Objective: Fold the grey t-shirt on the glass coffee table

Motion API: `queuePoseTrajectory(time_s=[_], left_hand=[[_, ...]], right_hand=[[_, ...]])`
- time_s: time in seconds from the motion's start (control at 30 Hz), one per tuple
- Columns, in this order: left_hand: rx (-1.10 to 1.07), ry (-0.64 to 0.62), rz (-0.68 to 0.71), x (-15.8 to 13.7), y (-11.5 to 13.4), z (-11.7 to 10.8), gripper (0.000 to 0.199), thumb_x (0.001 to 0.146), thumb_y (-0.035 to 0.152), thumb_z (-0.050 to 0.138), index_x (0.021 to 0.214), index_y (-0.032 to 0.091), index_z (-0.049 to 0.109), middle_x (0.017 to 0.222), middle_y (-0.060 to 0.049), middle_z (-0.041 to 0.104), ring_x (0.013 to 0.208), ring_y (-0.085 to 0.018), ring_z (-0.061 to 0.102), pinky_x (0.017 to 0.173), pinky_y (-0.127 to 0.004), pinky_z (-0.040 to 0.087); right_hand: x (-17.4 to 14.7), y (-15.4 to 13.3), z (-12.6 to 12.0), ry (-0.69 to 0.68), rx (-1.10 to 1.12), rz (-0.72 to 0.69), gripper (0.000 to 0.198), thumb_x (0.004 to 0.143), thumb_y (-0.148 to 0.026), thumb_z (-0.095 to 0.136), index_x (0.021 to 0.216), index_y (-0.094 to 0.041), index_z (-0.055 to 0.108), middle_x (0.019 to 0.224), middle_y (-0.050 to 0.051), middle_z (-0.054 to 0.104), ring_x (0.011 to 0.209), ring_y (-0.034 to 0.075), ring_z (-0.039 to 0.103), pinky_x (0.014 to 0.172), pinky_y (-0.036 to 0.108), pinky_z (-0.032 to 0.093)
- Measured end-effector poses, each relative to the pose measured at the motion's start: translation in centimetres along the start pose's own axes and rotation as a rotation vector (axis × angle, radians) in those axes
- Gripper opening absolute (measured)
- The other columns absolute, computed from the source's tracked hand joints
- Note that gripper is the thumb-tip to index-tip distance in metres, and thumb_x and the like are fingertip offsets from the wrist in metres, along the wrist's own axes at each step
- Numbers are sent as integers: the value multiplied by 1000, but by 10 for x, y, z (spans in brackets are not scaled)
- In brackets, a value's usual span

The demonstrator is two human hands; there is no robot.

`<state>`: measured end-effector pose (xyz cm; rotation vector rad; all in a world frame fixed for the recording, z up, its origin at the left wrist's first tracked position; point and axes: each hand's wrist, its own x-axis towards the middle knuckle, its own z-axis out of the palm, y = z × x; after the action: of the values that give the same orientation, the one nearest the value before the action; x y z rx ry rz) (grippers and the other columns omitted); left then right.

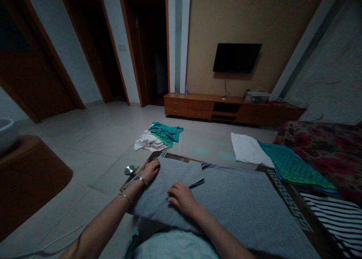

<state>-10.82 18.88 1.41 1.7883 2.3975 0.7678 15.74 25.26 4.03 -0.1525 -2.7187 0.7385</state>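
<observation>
A grey T-shirt (232,198) with dark trim lies spread over a low table in front of me. My left hand (150,170), with two bracelets on its wrist, is closed on the shirt at its far left corner. Nearer to me and further right, my right hand (182,198) has its thumb and fingers bent together on the cloth beside the dark trim. Its fingertips close on the fabric there. Most of the tabletop is hidden under the shirt; the patterned table border (291,202) shows along the right.
Teal and white clothes (162,134) lie heaped beyond the table. Folded on the right are a white garment (250,149), a green-blue one (296,164) and a striped one (336,217), near a floral sofa (319,138). A wooden stand (34,176) is at left; a TV cabinet (200,106) stands behind.
</observation>
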Motion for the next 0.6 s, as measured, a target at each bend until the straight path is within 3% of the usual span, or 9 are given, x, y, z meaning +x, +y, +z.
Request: queuePoseTrajectory(time_s=[0.07,0.13,0.23,0.33,0.43,0.6], left_hand=[[0,83,-56,7,-3,-1,26,75,13,45,94,16,63,97,-11,63,96,-23,55,91,-37,42],[2,164,-94,14,-5,-1,35,72,11,45,104,13,60,104,-14,59,102,-25,51,93,-41,40],[-18,199,-82,26,-9,1,50,65,10,51,114,17,57,122,-12,52,114,-27,44,99,-41,35],[-56,171,-80,36,-14,4,43,60,9,51,101,19,62,112,-8,58,107,-24,49,93,-37,39],[-83,168,-108,43,-17,6,22,62,12,49,80,18,60,86,-4,60,84,-20,54,78,-31,44],[-87,196,-92,42,-17,5,11,60,10,43,62,18,50,76,-2,52,76,-17,49,70,-26,40]], right_hand=[[-3,7,-9,6,73,-24,23,86,-37,58,101,-22,65,98,3,64,95,16,55,85,27,41],[-4,22,-22,81,115,15,19,90,-30,52,101,-21,65,96,3,65,93,15,56,85,27,41],[-4,63,-44,292,54,190,23,88,-14,47,100,-19,65,96,6,64,95,17,56,86,30,42],[-3,109,-63,406,-102,349,42,77,2,44,108,-19,64,104,9,62,102,20,52,88,31,41],[-1,143,-70,359,-193,369,52,71,6,45,112,-21,63,113,8,60,107,20,48,89,31,38],[1,170,-69,282,-200,345,20,76,-5,55,84,-19,66,89,5,64,95,19,51,83,30,37]])
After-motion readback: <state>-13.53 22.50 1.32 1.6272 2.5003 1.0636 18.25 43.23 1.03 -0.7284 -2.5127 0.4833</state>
